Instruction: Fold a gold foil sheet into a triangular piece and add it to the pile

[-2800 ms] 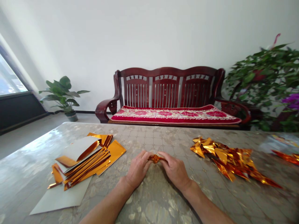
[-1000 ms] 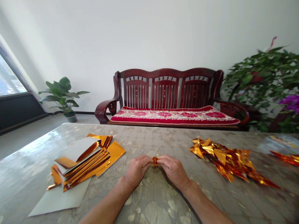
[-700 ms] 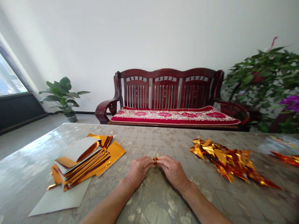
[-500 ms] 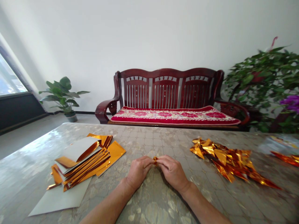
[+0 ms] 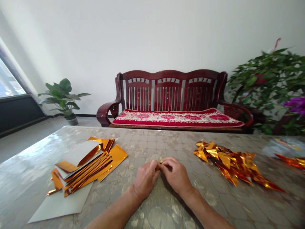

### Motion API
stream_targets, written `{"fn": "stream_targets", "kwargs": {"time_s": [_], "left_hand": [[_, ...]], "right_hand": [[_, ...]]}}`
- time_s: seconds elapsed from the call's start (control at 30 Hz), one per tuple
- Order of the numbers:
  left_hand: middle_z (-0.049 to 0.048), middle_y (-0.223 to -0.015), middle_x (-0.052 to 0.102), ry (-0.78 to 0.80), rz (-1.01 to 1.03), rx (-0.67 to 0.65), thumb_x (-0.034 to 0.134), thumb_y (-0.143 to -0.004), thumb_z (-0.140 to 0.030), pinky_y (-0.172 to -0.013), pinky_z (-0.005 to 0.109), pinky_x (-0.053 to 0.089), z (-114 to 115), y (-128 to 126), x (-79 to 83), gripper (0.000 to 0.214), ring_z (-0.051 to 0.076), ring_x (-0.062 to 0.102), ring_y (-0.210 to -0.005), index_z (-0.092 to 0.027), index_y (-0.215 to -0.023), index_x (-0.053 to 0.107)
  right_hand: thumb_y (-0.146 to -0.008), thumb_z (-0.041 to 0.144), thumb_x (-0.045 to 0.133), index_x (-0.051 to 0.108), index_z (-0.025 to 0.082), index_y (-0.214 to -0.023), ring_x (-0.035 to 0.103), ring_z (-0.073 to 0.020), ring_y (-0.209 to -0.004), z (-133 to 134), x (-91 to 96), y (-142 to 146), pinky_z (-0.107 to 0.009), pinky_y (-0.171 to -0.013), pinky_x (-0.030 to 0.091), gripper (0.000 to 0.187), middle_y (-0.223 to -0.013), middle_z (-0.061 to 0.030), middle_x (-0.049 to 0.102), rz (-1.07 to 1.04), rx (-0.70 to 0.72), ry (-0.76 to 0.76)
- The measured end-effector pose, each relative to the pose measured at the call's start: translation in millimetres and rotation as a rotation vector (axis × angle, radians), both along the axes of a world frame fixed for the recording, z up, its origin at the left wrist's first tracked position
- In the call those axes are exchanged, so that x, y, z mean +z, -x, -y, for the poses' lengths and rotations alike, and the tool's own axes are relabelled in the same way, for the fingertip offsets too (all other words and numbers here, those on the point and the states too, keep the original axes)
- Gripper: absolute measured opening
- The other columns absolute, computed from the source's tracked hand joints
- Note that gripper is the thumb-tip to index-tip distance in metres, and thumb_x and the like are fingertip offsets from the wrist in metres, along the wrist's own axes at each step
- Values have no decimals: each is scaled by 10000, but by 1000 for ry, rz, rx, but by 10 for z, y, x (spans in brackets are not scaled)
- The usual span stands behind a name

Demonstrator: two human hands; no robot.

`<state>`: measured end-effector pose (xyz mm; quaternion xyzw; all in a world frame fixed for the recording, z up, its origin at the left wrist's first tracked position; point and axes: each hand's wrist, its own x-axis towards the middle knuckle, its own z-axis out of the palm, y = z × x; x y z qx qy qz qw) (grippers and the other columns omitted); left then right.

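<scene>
Both hands meet above the middle of the table, fingertips together. My left hand [image 5: 147, 176] is closed in a pinch on a small piece of gold foil paper [image 5: 161, 163], most of which the fingers hide. From the other side, my right hand [image 5: 175, 173] pinches the same piece with thumb and forefinger. On the left lies a stack of gold foil paper sheets [image 5: 88, 170] with pale backs, some curled over. Folded gold foil pieces [image 5: 234, 159] are heaped to the right of my right hand.
A patterned cover lies over the table [image 5: 152, 203]. A pale sheet [image 5: 62, 203] sticks out under the stack. At the right edge are a clear plastic bag [image 5: 281, 146] and more orange foil [image 5: 292, 161]. A wooden bench [image 5: 168, 95] stands beyond, with potted plants on both sides.
My left fingers have curled further over the foil piece and my right fingers have bent. Less of the foil shows between them now. The stack and the heap stay put.
</scene>
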<state>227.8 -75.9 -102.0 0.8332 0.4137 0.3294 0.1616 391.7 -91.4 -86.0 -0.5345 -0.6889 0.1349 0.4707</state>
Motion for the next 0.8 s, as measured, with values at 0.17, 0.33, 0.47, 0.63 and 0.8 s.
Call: {"fn": "stream_targets", "kwargs": {"time_s": [0.17, 0.33, 0.47, 0.63, 0.8], "left_hand": [[-31, -779, 620, 9, 12, 31, 526, -877, -134, -676, 215, 432, 29, -46, -14, 117, 138, 620, -730, -243, -869, 486], [-39, -781, 618, 49, 60, 63, 520, -852, -111, -666, 212, 424, 25, -54, -16, 141, 132, 620, -733, -242, -866, 469], [-44, -811, 635, 88, 80, 95, 530, -826, -96, -668, 215, 425, 23, -41, 13, 173, 129, 625, -750, -245, -882, 463], [-39, -838, 652, 108, 107, 63, 535, -831, -104, -699, 218, 446, 32, -42, 35, 167, 127, 638, -792, -245, -889, 467], [-43, -828, 655, 148, 146, 34, 543, -828, -102, -686, 211, 445, 31, -58, 16, 174, 121, 645, -775, -243, -902, 473]], "right_hand": [[-791, 189, 609, 680, 229, -663, 664, -193, -801, -21, 21, -17, -295, -740, 525, 153, -845, -51, 701, -1, -18, -3], [-794, 178, 586, 692, 227, -671, 672, -190, -796, -31, 34, -38, -296, -753, 531, 170, -822, -47, 709, -12, 11, 48], [-779, 153, 592, 676, 227, -681, 665, -191, -784, -17, 46, -31, -297, -747, 527, 149, -822, -45, 704, 39, -1, 44], [-773, 119, 586, 644, 235, -675, 660, -184, -772, 15, 65, -2, -280, -705, 513, 162, -810, -30, 692, 130, -40, 9], [-796, 116, 568, 627, 236, -690, 658, -185, -776, 19, 30, -4, -276, -696, 499, 170, -829, -27, 690, 194, -64, -20]]}}
